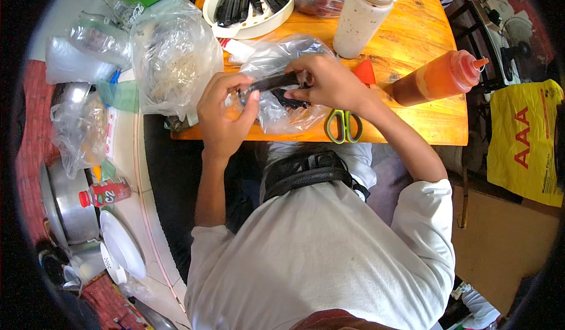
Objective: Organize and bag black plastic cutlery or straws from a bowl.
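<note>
Between my two hands a dark, strip-shaped piece [276,82] is stretched level over a clear plastic bag [287,120]. My left hand [227,109] pinches its left end with thumb and fingertips. The other end lies in the fingers of my right hand [324,80]. More dark pieces [291,100] show in the bag just below. Beyond the bag stands an oval cream tray with holes [240,32], bearing several similar dark strips [236,9]. Scissors with green and grey handles [344,126] lie at the near table edge, their blades hidden.
On the wooden table [415,25] stand a squeeze bottle of pale sauce [364,21] and an orange-red squeeze bottle [435,78]. A filled clear plastic bag [176,61] is at left. A tiled counter holds a small red bottle [106,192], a metal pot [73,202] and white plates [123,244].
</note>
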`<state>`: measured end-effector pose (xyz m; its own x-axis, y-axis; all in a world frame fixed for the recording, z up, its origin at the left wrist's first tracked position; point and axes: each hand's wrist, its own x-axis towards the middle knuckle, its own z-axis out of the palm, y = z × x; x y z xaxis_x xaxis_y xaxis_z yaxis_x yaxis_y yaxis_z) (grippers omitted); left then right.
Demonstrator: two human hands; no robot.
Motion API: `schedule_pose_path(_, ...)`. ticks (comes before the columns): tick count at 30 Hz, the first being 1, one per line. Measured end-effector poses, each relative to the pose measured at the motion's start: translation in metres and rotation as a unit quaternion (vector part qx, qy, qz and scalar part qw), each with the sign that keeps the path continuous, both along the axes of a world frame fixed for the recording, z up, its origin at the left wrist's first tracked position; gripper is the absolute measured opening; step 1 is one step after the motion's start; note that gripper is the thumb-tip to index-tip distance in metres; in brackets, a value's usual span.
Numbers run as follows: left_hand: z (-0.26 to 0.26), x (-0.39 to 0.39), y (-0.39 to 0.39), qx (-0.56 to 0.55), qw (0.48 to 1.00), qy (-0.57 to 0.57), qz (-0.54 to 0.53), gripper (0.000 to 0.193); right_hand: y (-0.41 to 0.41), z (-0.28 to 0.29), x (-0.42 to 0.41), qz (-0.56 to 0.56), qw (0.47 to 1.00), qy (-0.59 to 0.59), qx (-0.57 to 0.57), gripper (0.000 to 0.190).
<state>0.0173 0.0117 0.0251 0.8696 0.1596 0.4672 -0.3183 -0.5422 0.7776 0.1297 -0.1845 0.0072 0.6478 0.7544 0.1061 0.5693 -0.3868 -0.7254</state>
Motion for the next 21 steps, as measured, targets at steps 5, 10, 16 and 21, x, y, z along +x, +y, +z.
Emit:
schedule_pose_path(5,-0.004,0.006,-0.006,-0.062,0.988,-0.077,-0.122,0.018,0.016,-0.033,-0.021,-0.026,0.987,-0.15,-0.056,0.032)
schedule_pose_path(10,0.007,0.005,-0.008,0.04,0.975,0.142,-0.166,0.02,0.019,-0.035,-0.021,-0.068,0.981,-0.153,-0.095,0.025)
schedule_pose_path(16,-0.023,0.022,-0.009,0.181,0.955,0.203,-0.115,0.022,0.014,-0.035,-0.027,-0.1,0.976,-0.157,-0.115,0.023)
schedule_pose_path(21,-0.034,0.021,-0.006,0.306,0.92,0.239,-0.055,0.029,0.015,-0.042,-0.031,-0.121,0.97,-0.196,-0.077,0.02)
